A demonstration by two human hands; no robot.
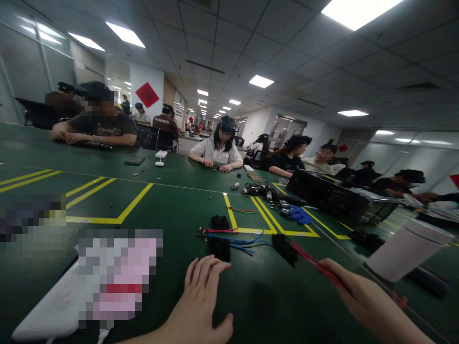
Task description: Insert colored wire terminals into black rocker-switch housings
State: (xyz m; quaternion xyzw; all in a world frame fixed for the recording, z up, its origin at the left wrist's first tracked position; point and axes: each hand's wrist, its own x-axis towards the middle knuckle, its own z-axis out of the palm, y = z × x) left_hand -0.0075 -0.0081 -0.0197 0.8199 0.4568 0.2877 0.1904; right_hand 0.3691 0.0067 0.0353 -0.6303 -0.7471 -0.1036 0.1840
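My left hand [201, 298] is over the green table with its fingers apart and thumb out to the side. Its fingertips are at the near edge of a small black block [221, 249]; whether they touch it I cannot tell. My right hand [358, 289] is closed around red wires [311, 258], which lead left to a dark, blurred black piece [285, 249]. Between the hands, blue wires [240, 242] lie loose with a few red ones. Another black block [220, 222] sits just beyond them.
Blue-handled tools [299, 215] and dark cables lie farther right, before a black computer case [326, 196]. A white cylinder-like object [409, 248] is at far right. A white device [46, 306] lies at near left. Yellow tape [136, 203] marks the table [172, 200]; several people sit around it.
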